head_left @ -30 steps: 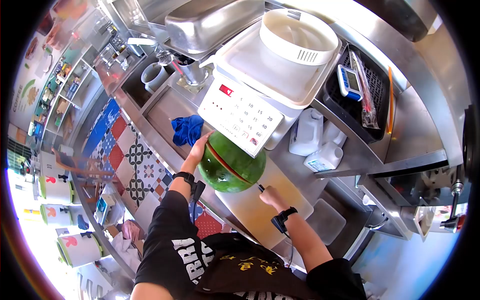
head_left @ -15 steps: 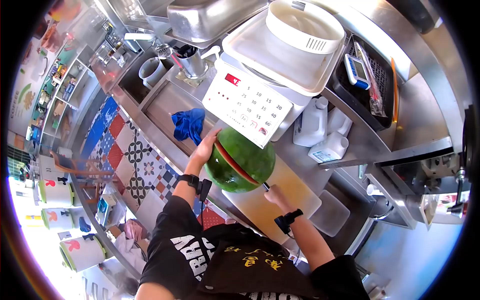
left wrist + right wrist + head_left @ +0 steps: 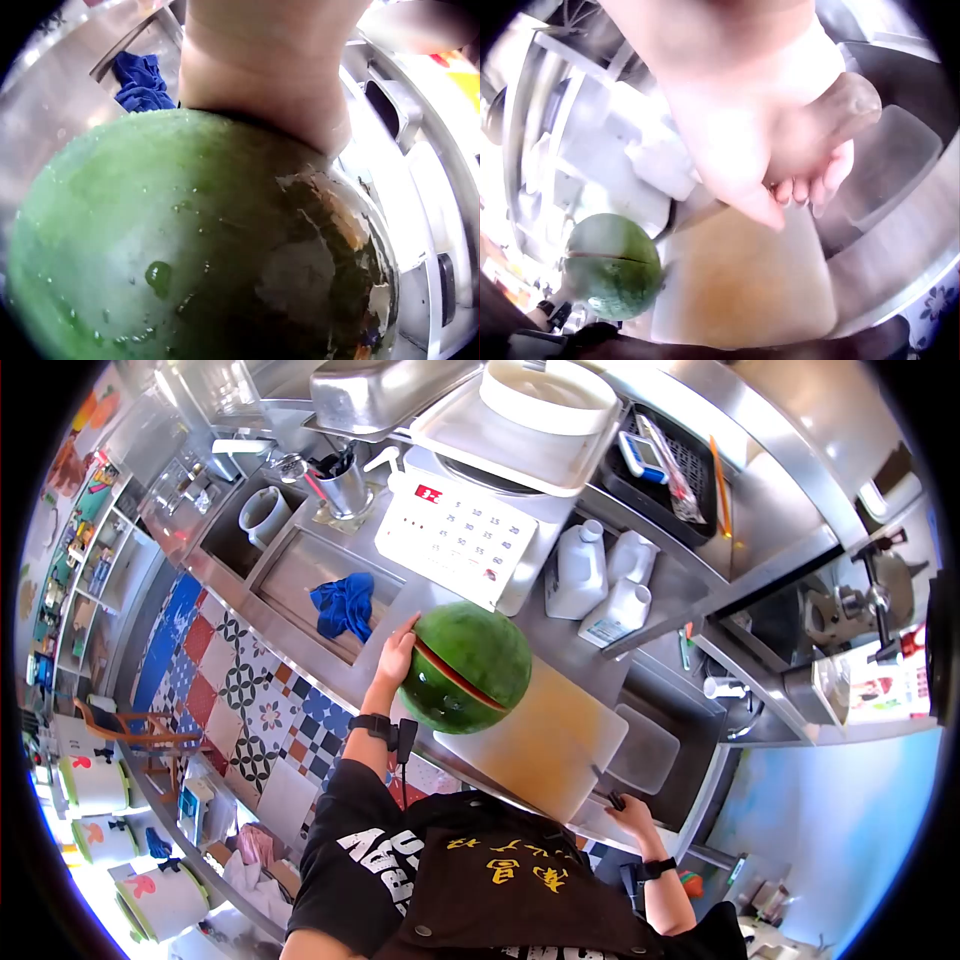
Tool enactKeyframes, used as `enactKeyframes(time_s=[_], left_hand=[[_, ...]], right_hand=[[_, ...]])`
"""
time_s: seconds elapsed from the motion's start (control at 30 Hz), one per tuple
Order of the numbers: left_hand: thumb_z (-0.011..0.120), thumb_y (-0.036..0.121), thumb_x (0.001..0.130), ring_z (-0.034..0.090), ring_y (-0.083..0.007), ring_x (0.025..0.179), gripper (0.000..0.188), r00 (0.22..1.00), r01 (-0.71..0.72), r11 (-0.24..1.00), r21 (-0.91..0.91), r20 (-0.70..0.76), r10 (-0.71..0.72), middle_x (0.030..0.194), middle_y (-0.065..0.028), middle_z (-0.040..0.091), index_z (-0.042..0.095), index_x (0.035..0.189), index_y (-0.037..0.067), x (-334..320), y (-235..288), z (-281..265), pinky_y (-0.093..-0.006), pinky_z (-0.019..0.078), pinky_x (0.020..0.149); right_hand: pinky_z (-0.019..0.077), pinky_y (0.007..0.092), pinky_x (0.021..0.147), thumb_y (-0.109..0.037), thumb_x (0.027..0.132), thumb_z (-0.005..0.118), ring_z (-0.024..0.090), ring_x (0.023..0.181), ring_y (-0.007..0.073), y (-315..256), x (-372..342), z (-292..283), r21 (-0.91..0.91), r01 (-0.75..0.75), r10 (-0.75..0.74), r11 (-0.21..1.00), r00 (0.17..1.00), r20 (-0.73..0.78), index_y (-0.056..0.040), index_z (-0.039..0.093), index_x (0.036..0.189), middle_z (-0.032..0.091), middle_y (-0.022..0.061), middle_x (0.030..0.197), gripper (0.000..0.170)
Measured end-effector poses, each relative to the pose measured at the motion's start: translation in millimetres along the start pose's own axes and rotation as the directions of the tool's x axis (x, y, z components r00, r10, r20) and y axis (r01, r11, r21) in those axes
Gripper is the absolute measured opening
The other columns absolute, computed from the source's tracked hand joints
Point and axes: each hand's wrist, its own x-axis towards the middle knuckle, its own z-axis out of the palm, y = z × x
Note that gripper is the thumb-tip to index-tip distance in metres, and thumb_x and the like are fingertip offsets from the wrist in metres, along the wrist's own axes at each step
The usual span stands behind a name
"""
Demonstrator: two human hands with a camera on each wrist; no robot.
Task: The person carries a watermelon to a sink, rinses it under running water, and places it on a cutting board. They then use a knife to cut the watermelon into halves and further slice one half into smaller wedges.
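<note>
A large green watermelon (image 3: 470,665) with a long red slit across its rind sits at the left end of a stained pale cutting board (image 3: 545,745). My left hand (image 3: 396,658) rests against the melon's left side, beside one end of the slit. In the left wrist view the wet rind fills most of the picture. My right hand (image 3: 632,818) grips a knife by its dark handle (image 3: 616,800), off the board's right front corner and apart from the melon. The right wrist view shows its fingers curled round the handle, over the board.
Behind the melon stands a white appliance with a numbered panel (image 3: 455,540), close to the rind. White jugs (image 3: 578,570) stand to its right. A blue cloth (image 3: 343,606) lies left of the left hand. A sink with a translucent lid (image 3: 645,748) borders the board's right.
My right hand has drawn the knife out of the melon and moved right, towards the counter's front edge. The left hand stays on the melon. The head view has shifted.
</note>
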Motion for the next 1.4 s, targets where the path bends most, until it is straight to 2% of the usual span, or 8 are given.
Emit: enactKeyframes(time_s=[0.17,0.23,0.3,0.47,0.6,0.7,0.97,1.4], left_hand=[[0.045,0.017,0.082,0.053,-0.029,0.115,0.047,0.996,-0.082,0.996,0.036,-0.031,0.083,0.12,-0.0193,0.059,0.053,0.126,0.004,-10.7,14.8,27.7,-0.032,0.0371,0.099],[0.051,0.015,0.078,0.053,-0.0301,0.116,0.047,0.998,-0.057,0.997,0.059,-0.023,0.058,0.121,-0.0197,0.057,0.054,0.123,0.002,-34.1,54.2,47.6,-0.0331,0.0387,0.099],[0.055,0.015,0.074,0.05,-0.0332,0.119,0.05,0.921,-0.361,0.863,0.355,-0.011,0.39,0.123,-0.0187,0.056,0.055,0.122,0.004,-51.0,62.4,73.4,-0.0395,0.0364,0.102],[0.058,0.018,0.069,0.041,-0.033,0.128,0.059,0.815,-0.547,0.63,0.551,0.179,0.551,0.133,-0.0149,0.048,0.052,0.127,0.007,-120.8,120.5,136.2,-0.0505,0.0243,0.109],[0.061,0.019,0.064,0.029,-0.0353,0.135,0.077,0.766,-0.643,0.652,0.401,0.349,0.541,0.143,-0.0205,0.033,0.037,0.135,-0.002,-147.7,132.3,157.3,-0.0555,0.0161,0.11],[0.063,0.021,0.062,0.015,-0.0414,0.138,0.084,0.81,-0.577,0.616,0.535,0.279,0.517,0.147,-0.0254,0.019,0.033,0.137,-0.003,-165.0,142.2,164.9,-0.0607,0.0089,0.109],[0.068,0.022,0.062,0.002,-0.0532,0.135,0.085,0.918,-0.392,0.702,0.594,0.305,0.255,0.15,-0.0267,0.008,0.038,0.141,0.018,-179.2,143.2,151.2,-0.0631,0.0093,0.107],[0.074,0.036,0.061,0.009,-0.0518,0.135,0.084,0.902,-0.368,0.735,0.569,0.411,0.133,0.15,-0.0212,0.013,0.039,0.137,0.041,-147.3,134.4,113.3,-0.072,0.0215,0.097]], right_hand=[[0.0454,0.0343,0.059,-0.013,0.075,0.062,0.061,0.07,0.0194,95.2,75.2,146.5,0.496,0.229,0.006,0.838,0.904,-0.428,-0.0005,0.061,0.078,0.062,0.008,0.07,0.013],[0.0474,0.0354,0.062,-0.015,0.073,0.062,0.062,0.073,0.0241,41.3,70.9,104.2,0.652,0.048,0.075,0.756,0.984,-0.159,0.0025,0.062,0.08,0.063,0.0134,0.075,0.019],[0.0487,0.0384,0.068,-0.021,0.072,0.063,0.062,0.076,0.0316,32.5,88.8,103.8,0.426,0.026,0.06,0.904,0.981,-0.187,0.0051,0.061,0.08,0.063,0.0202,0.08,0.027],[0.046,0.0475,0.083,-0.032,0.07,0.065,0.056,0.091,0.0442,2.4,92.0,89.0,0.248,0.038,0.027,0.968,0.967,-0.253,0.0066,0.06,0.08,0.06,0.031,0.088,0.041],[0.0425,0.0479,0.091,-0.032,0.07,0.07,0.046,0.107,0.0483,1.7,90.6,75.0,0.148,0.093,-0.101,0.985,0.994,0.05,0.0048,0.053,0.11,0.054,0.0316,0.107,0.057],[0.0371,0.0507,0.096,-0.026,0.076,0.066,0.044,0.111,0.047,-8.9,80.6,68.7,0.193,0.217,-0.099,0.957,0.869,-0.486,0.0033,0.05,0.11,0.051,0.0295,0.114,0.048],[0.0306,0.0511,0.101,-0.032,0.082,0.064,0.033,0.127,0.0446,-135.7,22.3,-34.5,0.247,0.684,-0.415,0.686,0.647,-0.639,-0.0009,0.043,0.129,0.035,0.0248,0.139,0.06],[0.0193,0.0692,0.097,-0.053,0.074,0.065,0.026,0.133,0.0432,-195.2,13.3,-16.8,0.045,0.411,-0.32,0.911,0.77,-0.552,-0.0097,0.033,0.14,0.024,0.0214,0.146,0.085]])
